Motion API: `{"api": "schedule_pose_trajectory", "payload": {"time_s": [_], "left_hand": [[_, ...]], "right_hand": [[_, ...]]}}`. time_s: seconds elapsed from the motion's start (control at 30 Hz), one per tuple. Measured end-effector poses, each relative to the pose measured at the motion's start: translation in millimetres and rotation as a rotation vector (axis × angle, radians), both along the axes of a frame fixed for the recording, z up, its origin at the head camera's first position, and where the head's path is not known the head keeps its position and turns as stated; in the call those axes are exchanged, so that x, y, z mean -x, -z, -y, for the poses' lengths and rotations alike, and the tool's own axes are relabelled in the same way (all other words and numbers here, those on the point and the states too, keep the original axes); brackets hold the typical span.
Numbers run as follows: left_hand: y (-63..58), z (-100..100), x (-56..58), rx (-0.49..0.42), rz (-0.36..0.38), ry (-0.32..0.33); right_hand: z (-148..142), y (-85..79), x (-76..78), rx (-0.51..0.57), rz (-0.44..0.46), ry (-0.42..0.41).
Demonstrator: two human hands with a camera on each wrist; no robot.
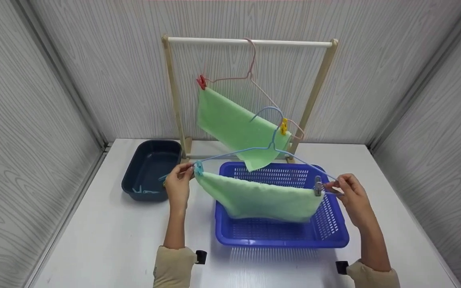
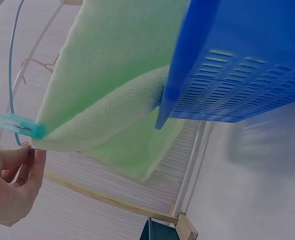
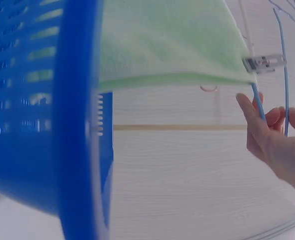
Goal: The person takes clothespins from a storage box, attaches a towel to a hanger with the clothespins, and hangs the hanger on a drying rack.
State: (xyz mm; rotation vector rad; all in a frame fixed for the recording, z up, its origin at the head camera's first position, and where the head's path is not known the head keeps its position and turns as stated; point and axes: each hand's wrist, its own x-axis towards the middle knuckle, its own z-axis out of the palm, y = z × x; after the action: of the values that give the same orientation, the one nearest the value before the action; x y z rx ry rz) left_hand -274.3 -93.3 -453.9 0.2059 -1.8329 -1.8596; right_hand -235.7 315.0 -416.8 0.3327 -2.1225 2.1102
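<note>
A light blue wire hanger (image 1: pixel 250 149) is held up between both hands above a blue plastic basket (image 1: pixel 282 243). From its lower bar hangs a pale green towel (image 1: pixel 262 200), pinned at the left by a teal clothespin (image 1: pixel 199 168) and at the right by a grey clothespin (image 1: pixel 317 186). My left hand (image 1: pixel 178 186) pinches the hanger's left end between thumb and fingers, just beside the teal clothespin. At the other end, my right hand (image 1: pixel 353 200) grips the hanger's right corner, as the right wrist view also shows. The towel's lower part hangs over the basket.
Behind stands a wooden rack with a white bar (image 1: pixel 214 40). A pink hanger (image 1: pixel 252 60) hangs tilted there, bearing another green towel (image 1: pixel 234 124) with red (image 1: pixel 201 82) and yellow clothespins (image 1: pixel 283 126). At left, a dark tub (image 1: pixel 125 184) contains several clothespins (image 1: pixel 146 192).
</note>
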Motion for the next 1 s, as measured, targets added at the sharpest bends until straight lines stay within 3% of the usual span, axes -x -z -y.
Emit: {"api": "schedule_pose_trajectory", "payload": {"time_s": [0.23,0.37,0.53,0.67,1.0], "left_hand": [[5.6,0.1,1.6,0.048,-0.007,-0.068],[5.8,-1.9,1.4,0.062,-0.018,-0.101],[6.4,-3.3,1.2,0.052,0.032,-0.120],[6.4,-4.1,0.4,0.005,0.048,-0.117],[8.1,-3.1,-1.1,0.001,0.057,-0.131]], "right_hand": [[-4.1,-2.6,-4.6,0.077,0.067,-0.123],[-5.1,-1.6,-3.5,0.121,0.036,-0.143],[-4.3,0.1,-3.3,0.121,0.004,-0.004],[-4.3,1.0,-3.3,0.104,0.036,0.109],[-7.7,6.5,-4.6,0.155,0.040,0.127]]}}
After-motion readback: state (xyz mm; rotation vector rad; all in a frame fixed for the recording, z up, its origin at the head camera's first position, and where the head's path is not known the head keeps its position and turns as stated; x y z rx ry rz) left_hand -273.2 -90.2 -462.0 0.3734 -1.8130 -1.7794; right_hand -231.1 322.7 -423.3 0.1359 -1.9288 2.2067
